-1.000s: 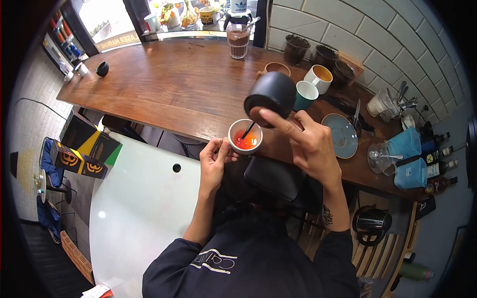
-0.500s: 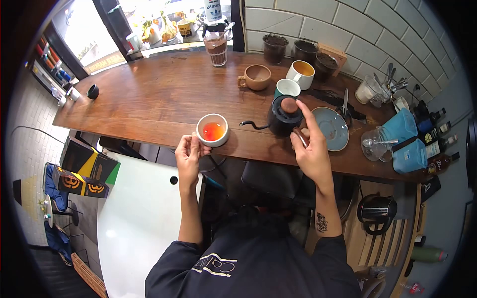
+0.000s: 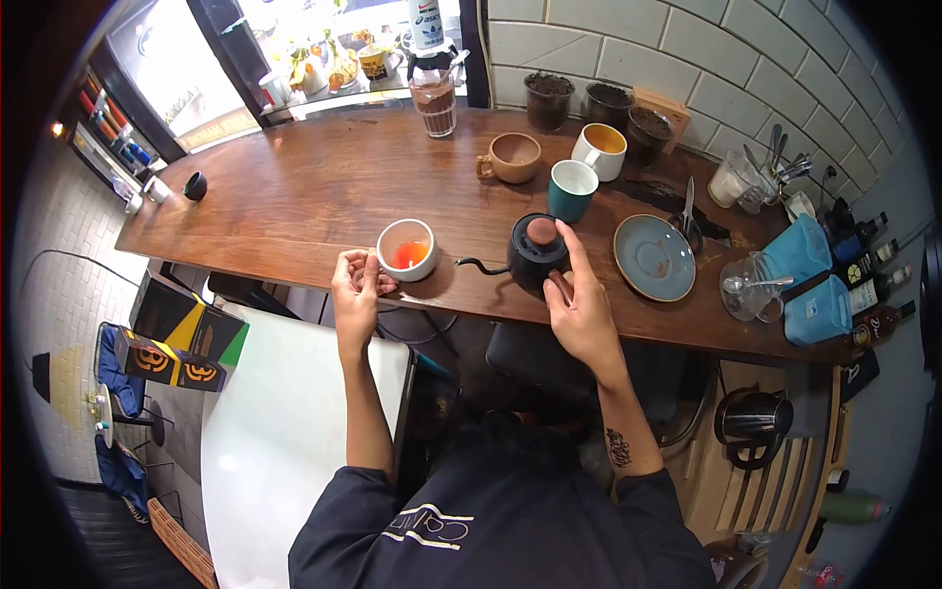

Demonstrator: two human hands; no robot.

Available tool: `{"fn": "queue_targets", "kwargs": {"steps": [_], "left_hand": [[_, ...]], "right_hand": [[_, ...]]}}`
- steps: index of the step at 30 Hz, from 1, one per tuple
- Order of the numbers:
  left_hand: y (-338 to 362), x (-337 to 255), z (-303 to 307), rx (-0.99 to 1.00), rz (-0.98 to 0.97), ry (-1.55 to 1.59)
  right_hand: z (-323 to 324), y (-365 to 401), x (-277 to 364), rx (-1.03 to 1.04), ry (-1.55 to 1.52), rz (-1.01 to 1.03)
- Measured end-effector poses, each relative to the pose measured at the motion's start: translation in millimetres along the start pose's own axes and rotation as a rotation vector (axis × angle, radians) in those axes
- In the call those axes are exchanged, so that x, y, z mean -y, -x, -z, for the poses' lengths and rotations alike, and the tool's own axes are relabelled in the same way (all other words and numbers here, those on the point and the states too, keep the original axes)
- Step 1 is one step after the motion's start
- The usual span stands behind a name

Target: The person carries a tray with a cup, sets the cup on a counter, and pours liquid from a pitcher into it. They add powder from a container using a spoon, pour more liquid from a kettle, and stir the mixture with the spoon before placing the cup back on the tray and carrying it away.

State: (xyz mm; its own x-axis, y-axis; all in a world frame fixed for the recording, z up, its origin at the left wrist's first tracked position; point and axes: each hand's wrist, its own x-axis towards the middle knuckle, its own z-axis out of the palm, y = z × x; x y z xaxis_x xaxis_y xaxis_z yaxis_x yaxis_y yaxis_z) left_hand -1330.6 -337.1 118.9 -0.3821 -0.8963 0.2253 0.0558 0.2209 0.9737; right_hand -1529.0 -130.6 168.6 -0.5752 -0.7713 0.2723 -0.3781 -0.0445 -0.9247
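At the near edge of the wooden tabletop (image 3: 294,196), the left hand (image 3: 355,283) has its fingers pinched together against the left side of the white cup (image 3: 406,251), much as it did a second ago. The cup holds red liquid and stands on the wood, and whatever the fingers grip there is hidden behind them. Just right of it is the black kettle (image 3: 535,257), which a second ago was lifted and tipped with its thin spout over the cup. It now stands upright on the tabletop, its spout pointing left toward the cup but clear of it. The right hand (image 3: 581,312) is closed around the kettle's handle, forefinger stretched up to the brown lid knob, and the palm covers most of the handle. Behind the kettle stands a teal cup (image 3: 572,191), and to the right lies a blue plate (image 3: 654,259), both apart from the hands.
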Motion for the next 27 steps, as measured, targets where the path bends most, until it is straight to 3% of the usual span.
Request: {"fn": "queue_targets", "kwargs": {"steps": [2, 4, 8, 10, 12, 14, 16, 18, 21, 27], "left_hand": [[0, -3, 2, -0.001, 0.009, -0.006], [5, -9, 1, -0.003, 0.021, -0.009], [30, -19, -4, -0.173, -0.014, 0.007], [51, -25, -11, -0.288, -0.081, 0.079], [79, -24, -23, -0.126, -0.001, 0.158], [104, -28, -47, 0.176, 0.085, 0.288], [115, -33, -72, 0.493, 0.268, 0.372], [119, -34, -95, 0.654, 0.396, 0.521], [114, -32, -119, 0.733, 0.542, 0.738], [106, -36, -150, 0.66, 0.562, 0.884]], "right_hand": [[-6, 0, 0, -0.023, 0.011, 0.037], [-8, 1, 6, -0.022, 0.079, -0.071], [-4, -1, 10, 0.024, 0.023, -0.142], [3, -8, 16, 0.054, 0.289, -0.11], [10, -16, 23, 0.086, 0.338, -0.173], [9, -22, 14, -0.066, 0.558, 0.13], [6, -26, 17, -0.129, 0.596, 0.192], [3, -33, 13, -0.151, 0.758, 0.217], [1, -38, 10, -0.182, 0.663, 0.228], [27, -31, 21, -0.347, 0.456, 0.202]]}}
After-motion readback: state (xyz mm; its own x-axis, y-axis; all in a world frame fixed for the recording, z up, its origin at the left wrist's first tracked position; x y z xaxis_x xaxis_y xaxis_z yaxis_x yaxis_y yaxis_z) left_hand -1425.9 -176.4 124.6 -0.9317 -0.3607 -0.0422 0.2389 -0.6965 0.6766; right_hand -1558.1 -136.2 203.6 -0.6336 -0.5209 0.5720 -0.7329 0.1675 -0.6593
